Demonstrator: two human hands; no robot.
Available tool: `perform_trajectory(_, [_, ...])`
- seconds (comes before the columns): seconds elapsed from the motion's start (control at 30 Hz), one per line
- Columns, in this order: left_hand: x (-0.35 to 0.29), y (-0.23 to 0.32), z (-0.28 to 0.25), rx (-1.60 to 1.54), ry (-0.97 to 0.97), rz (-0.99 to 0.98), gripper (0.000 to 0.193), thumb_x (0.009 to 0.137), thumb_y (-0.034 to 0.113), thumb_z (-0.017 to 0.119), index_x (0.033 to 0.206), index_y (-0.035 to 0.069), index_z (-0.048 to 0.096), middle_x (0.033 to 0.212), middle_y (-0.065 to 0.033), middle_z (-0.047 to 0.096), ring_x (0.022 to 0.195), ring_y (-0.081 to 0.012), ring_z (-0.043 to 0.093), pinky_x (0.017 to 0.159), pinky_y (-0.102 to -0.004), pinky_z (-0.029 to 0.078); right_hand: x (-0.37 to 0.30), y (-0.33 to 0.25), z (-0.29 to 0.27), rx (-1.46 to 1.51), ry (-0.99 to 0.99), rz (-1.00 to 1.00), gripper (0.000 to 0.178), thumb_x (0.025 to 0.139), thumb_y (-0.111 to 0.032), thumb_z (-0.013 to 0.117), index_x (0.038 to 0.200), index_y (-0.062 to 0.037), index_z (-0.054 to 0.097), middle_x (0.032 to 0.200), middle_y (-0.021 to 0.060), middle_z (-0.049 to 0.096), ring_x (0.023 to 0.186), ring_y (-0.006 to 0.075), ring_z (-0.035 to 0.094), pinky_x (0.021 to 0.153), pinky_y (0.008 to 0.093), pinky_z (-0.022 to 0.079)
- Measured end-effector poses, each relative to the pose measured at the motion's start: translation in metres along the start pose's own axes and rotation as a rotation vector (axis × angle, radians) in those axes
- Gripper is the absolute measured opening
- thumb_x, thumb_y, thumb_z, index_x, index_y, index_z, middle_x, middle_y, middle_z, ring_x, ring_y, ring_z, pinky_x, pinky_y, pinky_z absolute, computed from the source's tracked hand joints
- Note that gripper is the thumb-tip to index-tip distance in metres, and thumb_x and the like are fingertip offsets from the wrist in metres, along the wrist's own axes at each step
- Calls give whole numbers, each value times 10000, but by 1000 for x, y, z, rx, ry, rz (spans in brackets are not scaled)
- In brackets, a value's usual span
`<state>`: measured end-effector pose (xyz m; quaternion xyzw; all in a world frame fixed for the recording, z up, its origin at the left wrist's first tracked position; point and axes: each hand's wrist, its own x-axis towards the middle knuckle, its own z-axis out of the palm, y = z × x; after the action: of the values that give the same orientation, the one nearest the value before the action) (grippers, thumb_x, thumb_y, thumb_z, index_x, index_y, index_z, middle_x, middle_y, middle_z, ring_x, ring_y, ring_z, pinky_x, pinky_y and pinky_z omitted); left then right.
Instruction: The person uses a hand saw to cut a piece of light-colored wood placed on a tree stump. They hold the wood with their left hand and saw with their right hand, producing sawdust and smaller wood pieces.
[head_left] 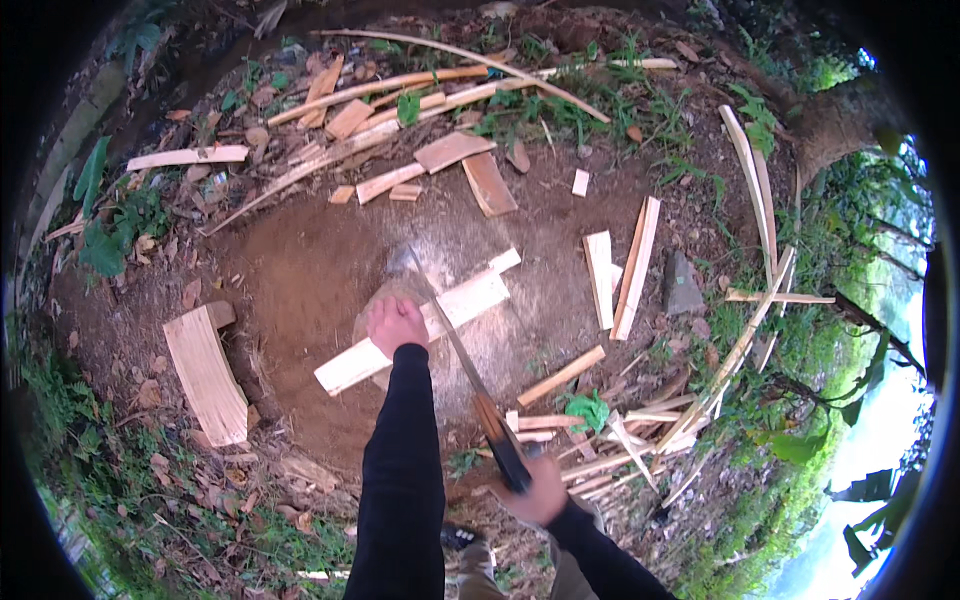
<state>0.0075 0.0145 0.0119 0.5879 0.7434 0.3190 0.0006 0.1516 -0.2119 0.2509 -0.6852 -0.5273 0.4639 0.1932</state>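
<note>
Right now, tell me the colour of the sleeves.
Black, on both arms; the head view shows the left sleeve best.

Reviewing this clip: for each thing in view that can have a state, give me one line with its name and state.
left hand: pressed flat on the pale plank, holding it down.
right hand: closed around the long knife's dark grip.
long knife: raised, blade blurred, slanting over the plank.
pale plank: lying across the chopping block.
chopping block: mostly covered by the plank.
curved slab: lying on the ground at left, untouched.

Soft, even daylight, pretty flat

No hard shadows; sky blows out at the right, the blade [455,335] has motion blur, heavy fisheye bending, black vignette round the rim.
</note>
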Motion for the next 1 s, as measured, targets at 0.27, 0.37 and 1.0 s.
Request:
perform_trajectory(0.27, [-8,11,-4,-30,12,31,199,754,141,598,619,77,467,710,-107,522,719,-345,541,664,-482,433,98,19,15,18,-90,138,242,730,-213,729,884,-46,643,672,145,634,704,331,669,679,432,519])
perform_trajectory(0.37, [-5,4,-4,9,-29,-7,189,752,134,595,622,72,473,711,-109,525,719,-342,543,660,-481,437,52,11,14,-59,-3,23,283,750,-235,728,953,-49,662,705,146,652,676,332,660,693,433,515])
perform_trajectory(1.0, [-13,9,-7,-6,20,35,199,747,104,587,598,61,463,700,-115,530,705,-339,541,658,-473,446,5,52,28,-29,74,-105,307,703,-197,742,952,-35,665,802,176,663,656,329,671,634,402,538])
